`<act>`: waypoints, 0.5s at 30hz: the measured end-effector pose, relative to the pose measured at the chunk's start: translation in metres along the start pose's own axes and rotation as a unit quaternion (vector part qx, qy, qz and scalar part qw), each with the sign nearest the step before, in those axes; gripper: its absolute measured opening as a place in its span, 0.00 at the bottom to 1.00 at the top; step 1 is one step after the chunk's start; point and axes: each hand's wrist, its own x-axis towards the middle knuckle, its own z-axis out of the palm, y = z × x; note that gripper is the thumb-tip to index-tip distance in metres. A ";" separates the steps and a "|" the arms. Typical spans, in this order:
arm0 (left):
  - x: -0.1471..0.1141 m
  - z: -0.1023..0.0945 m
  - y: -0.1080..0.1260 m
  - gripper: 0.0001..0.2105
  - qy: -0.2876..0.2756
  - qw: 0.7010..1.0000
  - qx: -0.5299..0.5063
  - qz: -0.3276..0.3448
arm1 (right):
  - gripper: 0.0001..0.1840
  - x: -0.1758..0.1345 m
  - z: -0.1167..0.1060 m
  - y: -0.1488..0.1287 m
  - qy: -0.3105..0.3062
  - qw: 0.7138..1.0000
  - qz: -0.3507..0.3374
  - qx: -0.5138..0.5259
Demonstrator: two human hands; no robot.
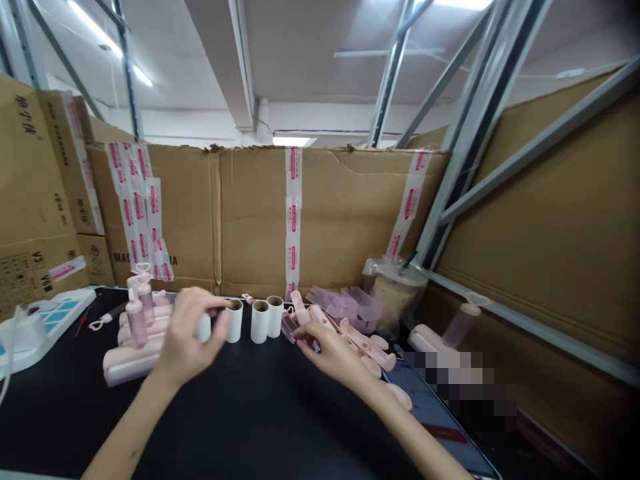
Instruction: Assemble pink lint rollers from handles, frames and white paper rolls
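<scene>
My left hand [193, 333] is over the left end of a row of white rolls. Its thumb and forefinger are apart, with nothing clearly held between them. One white roll [205, 327] is partly hidden behind this hand. Just right of the fingertips stands another white roll [235, 323] with a brown cardboard core, and two more rolls [259, 323] are beside it. My right hand [327, 350] has its fingers closed on a small translucent purple piece [314, 345] at the edge of a heap of pink plastic parts [367, 343]. The fingers partly hide that piece.
Pink roller-shaped items [135, 357] are stacked at left, near a white power strip [55, 327]. Purple translucent sheets [345, 307] and a bagged drink cup [397, 297] are at the back right. A phone-like screen [445, 420] lies at right. Cardboard walls [255, 220] enclose the black table.
</scene>
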 end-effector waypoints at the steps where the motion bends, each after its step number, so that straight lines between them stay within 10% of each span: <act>1: 0.007 0.017 0.010 0.06 -0.055 0.997 -0.013 0.058 | 0.10 0.005 0.003 0.001 0.005 0.999 0.007 -0.036; 8: -0.025 0.093 0.023 0.12 -0.202 0.925 0.017 0.323 | 0.09 0.025 0.044 0.006 0.027 0.976 0.059 -0.209; 15: -0.048 0.099 0.019 0.11 -0.225 0.924 0.003 0.309 | 0.09 0.022 0.056 0.011 0.047 0.964 0.062 -0.253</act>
